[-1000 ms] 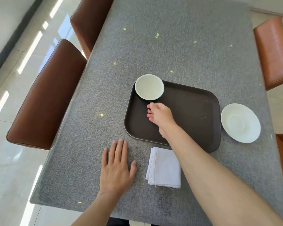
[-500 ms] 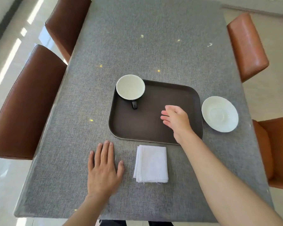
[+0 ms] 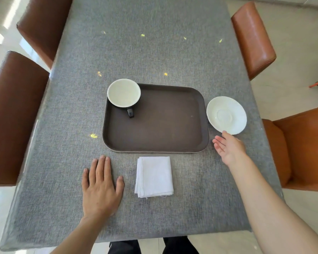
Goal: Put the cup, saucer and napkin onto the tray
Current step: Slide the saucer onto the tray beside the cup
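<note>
Cup (image 3: 124, 92) sitting in tray (image 3: 163, 132) corner; right hand (image 3: 229, 147) hovering open, fingertips touching saucer (image 3: 226, 115); left hand (image 3: 101, 186) lying flat beside napkin (image 3: 154, 176).

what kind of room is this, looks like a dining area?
Probably a dining area: a long table under a grey cloth, brown leather-look chairs along both sides, and a serving tray with a cup on it.

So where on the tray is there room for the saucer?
The tray is bare everywhere right of and below the cup, which fills its far-left corner. The saucer and napkin lie on the table.
</note>
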